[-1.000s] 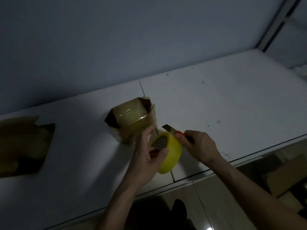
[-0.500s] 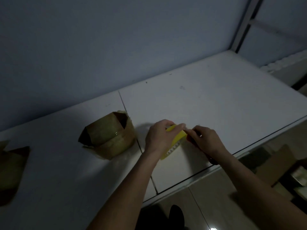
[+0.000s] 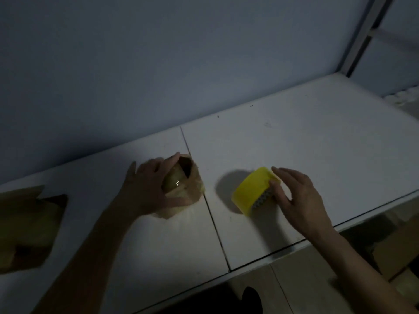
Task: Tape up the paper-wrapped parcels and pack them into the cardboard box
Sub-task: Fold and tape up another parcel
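Observation:
A brown paper-wrapped parcel (image 3: 183, 196) with shiny tape across it stands on the white table (image 3: 294, 143), left of the table's seam. My left hand (image 3: 147, 184) grips it from the left, thumb over its top edge. A yellow tape roll (image 3: 251, 189) lies tilted on the table right of the seam. My right hand (image 3: 294, 198) touches the roll's right side with spread, fairly straight fingers. No cutter is visible.
A second brown object (image 3: 27, 225), paper or cardboard, lies at the table's left edge, partly cut off. Cardboard boxes (image 3: 399, 250) sit on the floor below the table's front right edge. A wall runs close behind the table.
The tape roll has been set down on the table and my left hand has left it to grip the parcel. My right hand no longer shows the cutter.

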